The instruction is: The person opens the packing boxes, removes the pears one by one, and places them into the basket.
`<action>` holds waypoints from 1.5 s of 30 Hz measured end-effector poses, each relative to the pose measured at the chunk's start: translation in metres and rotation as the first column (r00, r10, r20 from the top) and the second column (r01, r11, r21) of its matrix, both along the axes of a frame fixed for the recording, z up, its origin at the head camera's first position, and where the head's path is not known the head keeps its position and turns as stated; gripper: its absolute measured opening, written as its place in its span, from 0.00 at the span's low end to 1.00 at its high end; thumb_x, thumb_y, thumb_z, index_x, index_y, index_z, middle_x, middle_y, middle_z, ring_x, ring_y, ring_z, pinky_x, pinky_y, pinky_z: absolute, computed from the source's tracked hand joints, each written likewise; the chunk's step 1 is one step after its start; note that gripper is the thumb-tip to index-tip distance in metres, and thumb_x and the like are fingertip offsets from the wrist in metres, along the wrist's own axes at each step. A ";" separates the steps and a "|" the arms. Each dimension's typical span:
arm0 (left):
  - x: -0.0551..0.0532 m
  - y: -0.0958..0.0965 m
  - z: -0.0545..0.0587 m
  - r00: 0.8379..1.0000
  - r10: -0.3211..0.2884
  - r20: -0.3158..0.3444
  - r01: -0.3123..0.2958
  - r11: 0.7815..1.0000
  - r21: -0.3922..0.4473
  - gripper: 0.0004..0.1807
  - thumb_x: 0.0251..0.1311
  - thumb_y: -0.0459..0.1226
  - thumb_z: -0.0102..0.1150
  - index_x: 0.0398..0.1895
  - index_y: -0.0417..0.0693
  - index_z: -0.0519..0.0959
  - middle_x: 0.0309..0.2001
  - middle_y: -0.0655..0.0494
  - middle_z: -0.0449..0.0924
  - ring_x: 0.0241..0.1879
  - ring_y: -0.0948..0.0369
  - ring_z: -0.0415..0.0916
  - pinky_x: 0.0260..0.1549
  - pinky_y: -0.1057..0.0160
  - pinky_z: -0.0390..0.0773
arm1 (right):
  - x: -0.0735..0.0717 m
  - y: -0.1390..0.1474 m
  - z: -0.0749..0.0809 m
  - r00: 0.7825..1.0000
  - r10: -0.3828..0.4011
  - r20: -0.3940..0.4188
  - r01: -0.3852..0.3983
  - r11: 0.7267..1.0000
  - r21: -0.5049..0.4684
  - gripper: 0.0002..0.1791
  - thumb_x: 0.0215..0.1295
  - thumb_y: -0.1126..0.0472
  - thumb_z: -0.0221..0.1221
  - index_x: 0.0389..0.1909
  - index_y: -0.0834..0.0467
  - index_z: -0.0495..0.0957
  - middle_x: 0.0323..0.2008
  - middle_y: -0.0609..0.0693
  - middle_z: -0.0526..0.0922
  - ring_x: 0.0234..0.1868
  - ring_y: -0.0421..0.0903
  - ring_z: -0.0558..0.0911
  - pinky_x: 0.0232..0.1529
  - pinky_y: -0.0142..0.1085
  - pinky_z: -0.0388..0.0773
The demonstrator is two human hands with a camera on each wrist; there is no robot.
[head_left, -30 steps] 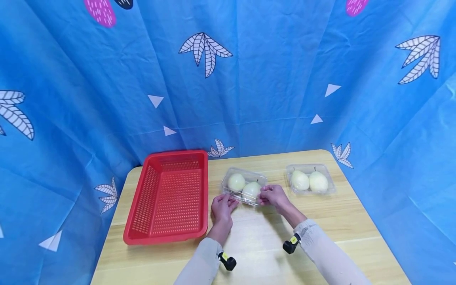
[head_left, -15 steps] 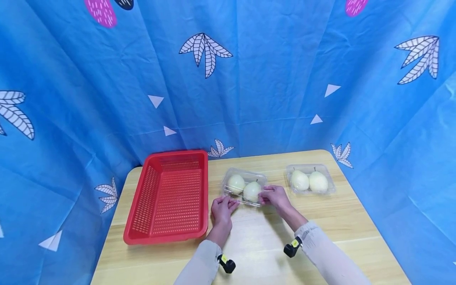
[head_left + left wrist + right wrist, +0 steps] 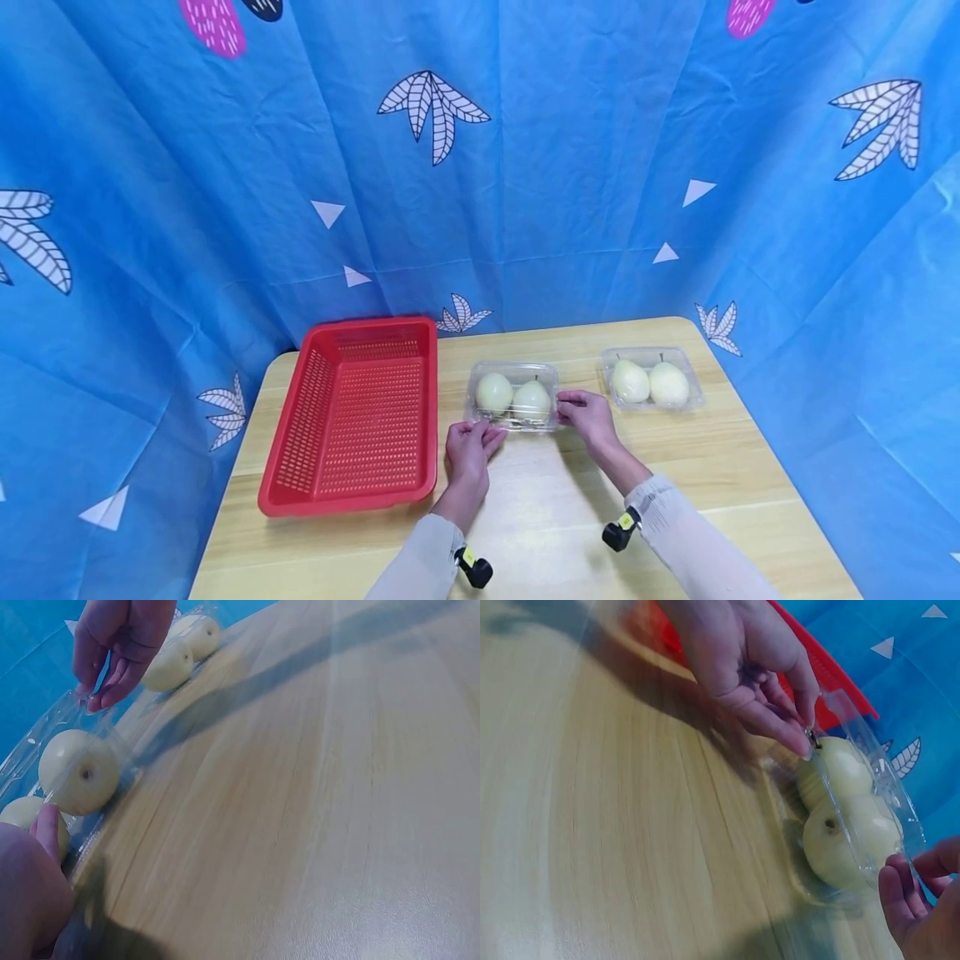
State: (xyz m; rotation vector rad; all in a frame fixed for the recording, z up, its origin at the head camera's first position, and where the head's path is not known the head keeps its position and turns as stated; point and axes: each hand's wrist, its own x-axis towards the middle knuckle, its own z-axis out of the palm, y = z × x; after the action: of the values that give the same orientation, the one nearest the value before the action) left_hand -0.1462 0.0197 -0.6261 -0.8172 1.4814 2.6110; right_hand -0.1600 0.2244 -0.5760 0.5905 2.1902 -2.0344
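A clear plastic clamshell box [image 3: 512,367] with two pale pears [image 3: 494,392] stands mid-table in the head view. Its lid [image 3: 836,802] is partly raised above the base in the right wrist view. My left hand [image 3: 468,454] pinches the lid's front edge near the left corner, thumb against fingers. At the right front corner, my right hand [image 3: 590,418] pinches the same lid. In the left wrist view, my right hand [image 3: 124,645] grips the plastic beyond the nearer pear [image 3: 79,772]. Whether the lid's front edge touches the base is hard to tell.
A red perforated basket [image 3: 431,417] stands left of my left hand. A second clear box [image 3: 697,387] with two pears sits on the right of the wooden table [image 3: 720,483]. Behind the table hangs a blue patterned curtain [image 3: 570,167].
The box has turned from a slant to nearly square with the table's back edge. Both hands have shifted slightly toward the front, still pinching the lid.
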 end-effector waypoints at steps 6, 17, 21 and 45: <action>0.004 -0.001 -0.001 1.000 -0.013 -0.011 0.013 1.000 0.001 0.11 0.68 0.29 0.61 0.41 0.42 0.67 0.36 0.42 0.82 0.35 0.49 0.91 0.45 0.50 0.90 | 0.001 0.003 0.001 1.000 0.020 -0.002 -0.020 1.000 0.018 0.17 0.69 0.72 0.61 0.57 0.74 0.79 0.50 0.72 0.85 0.36 0.45 0.89 0.41 0.33 0.89; 0.009 -0.006 -0.002 0.999 -0.036 -0.030 0.035 0.999 -0.009 0.08 0.72 0.31 0.58 0.45 0.39 0.69 0.39 0.40 0.84 0.39 0.48 0.91 0.48 0.49 0.89 | -0.006 0.008 0.006 0.994 0.106 -0.025 -0.104 0.993 0.058 0.17 0.72 0.70 0.57 0.58 0.73 0.79 0.52 0.72 0.84 0.37 0.46 0.87 0.46 0.39 0.89; 0.012 -0.009 -0.002 0.998 -0.049 -0.035 0.049 0.999 0.001 0.08 0.72 0.32 0.59 0.45 0.39 0.70 0.41 0.38 0.84 0.39 0.49 0.90 0.49 0.49 0.89 | -0.007 0.008 0.005 0.989 0.139 -0.051 -0.131 0.981 0.147 0.15 0.72 0.70 0.57 0.56 0.71 0.81 0.53 0.69 0.85 0.42 0.52 0.88 0.46 0.35 0.88; 0.014 -0.014 -0.002 0.994 -0.093 -0.051 0.095 0.995 0.026 0.08 0.73 0.32 0.58 0.44 0.41 0.68 0.40 0.38 0.84 0.42 0.47 0.90 0.51 0.48 0.88 | -0.025 0.012 0.004 0.806 0.358 -0.471 0.038 0.764 0.644 0.12 0.60 0.69 0.70 0.45 0.65 0.86 0.46 0.63 0.89 0.47 0.60 0.89 0.53 0.50 0.87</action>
State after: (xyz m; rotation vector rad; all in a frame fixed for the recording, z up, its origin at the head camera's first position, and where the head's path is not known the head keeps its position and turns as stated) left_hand -0.1319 0.0060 -0.6283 -0.6676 1.4528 2.5956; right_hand -0.1855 0.2362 -0.5721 -0.2667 3.1682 -1.4530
